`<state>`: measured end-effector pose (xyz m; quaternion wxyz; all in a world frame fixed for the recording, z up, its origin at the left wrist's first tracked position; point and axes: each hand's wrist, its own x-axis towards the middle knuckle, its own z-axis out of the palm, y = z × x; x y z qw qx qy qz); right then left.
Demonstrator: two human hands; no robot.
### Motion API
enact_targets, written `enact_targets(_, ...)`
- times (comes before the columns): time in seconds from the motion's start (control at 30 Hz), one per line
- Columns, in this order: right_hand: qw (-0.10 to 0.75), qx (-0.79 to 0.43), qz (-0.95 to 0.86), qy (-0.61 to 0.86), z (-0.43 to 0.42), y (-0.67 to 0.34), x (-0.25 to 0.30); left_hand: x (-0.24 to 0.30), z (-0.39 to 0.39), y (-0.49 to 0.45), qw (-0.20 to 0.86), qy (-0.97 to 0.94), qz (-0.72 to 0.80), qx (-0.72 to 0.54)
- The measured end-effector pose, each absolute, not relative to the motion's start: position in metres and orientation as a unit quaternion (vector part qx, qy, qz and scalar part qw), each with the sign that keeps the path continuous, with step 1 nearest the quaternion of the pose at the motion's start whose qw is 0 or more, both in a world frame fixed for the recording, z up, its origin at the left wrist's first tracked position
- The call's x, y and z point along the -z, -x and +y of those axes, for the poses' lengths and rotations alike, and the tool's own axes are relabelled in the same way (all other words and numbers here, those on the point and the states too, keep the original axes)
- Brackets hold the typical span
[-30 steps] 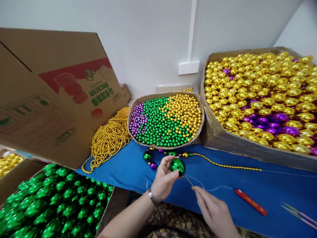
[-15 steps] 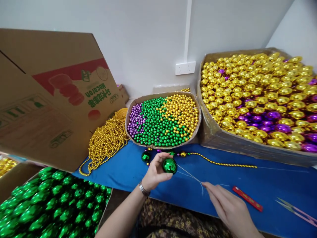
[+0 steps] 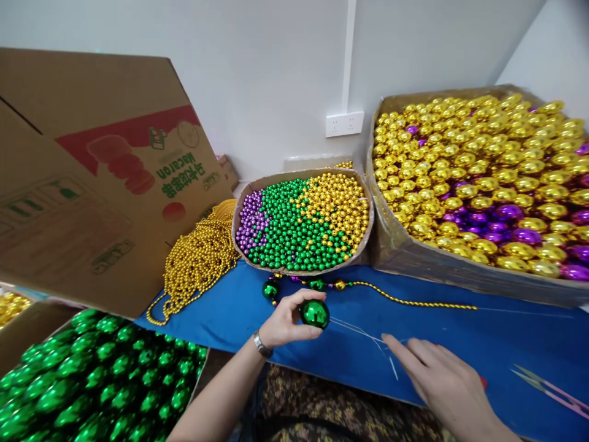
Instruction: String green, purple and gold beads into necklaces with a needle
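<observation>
Shiny stuff everywhere on this bench. The left hand (image 3: 283,319) has a big green ball (image 3: 315,313) pinched between thumb and fingertips, just above the blue table cover (image 3: 497,334). The ball is mirror-glossy and round, and it throws back little highlights. A thin pale thread (image 3: 363,331) runs out of it toward the right hand (image 3: 442,380), which lies flat and low over the cloth with fingers stretched out and loose. I honestly can't tell if the thread is caught under those fingertips or only passes beside them; it's too fine to follow.

Just behind the ball lies a half-made strand (image 3: 405,301): a twisted gold rope of tiny beads, then a few bigger green, gold and purple ones near the left thumb.

Behind that is a shallow cardboard tray (image 3: 368,233) of small round beads in purple, green and gold patches. To the right, a large carton (image 3: 432,267) is heaped with gold and purple oval baubles, and the frame cuts it off. A pile of gold bead chains (image 3: 197,258) spills beside the tray. At bottom left, a box of green baubles (image 3: 92,380) is cropped too. A printed cardboard flap (image 3: 92,178) leans over it all.

Something red peeks out from under the right hand, mostly hidden. Pale pink handles (image 3: 547,387) poke in at the right edge; scissors maybe, hard to say.
</observation>
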<state>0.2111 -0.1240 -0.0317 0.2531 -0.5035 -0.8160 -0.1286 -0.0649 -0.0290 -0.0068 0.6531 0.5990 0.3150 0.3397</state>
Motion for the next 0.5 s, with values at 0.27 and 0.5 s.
enact_targets(0.27,0.275,0.099,-0.817,0.497,-0.12,-0.193,0.045,0.021,-0.04,0.037,0.717,-0.495,0.295,-0.392)
enact_targets(0.5,0.298,0.065,-0.813,0.496,-0.121,-0.19,0.053,0.024,-0.041,0.033,0.735,-0.46,0.307,-0.393)
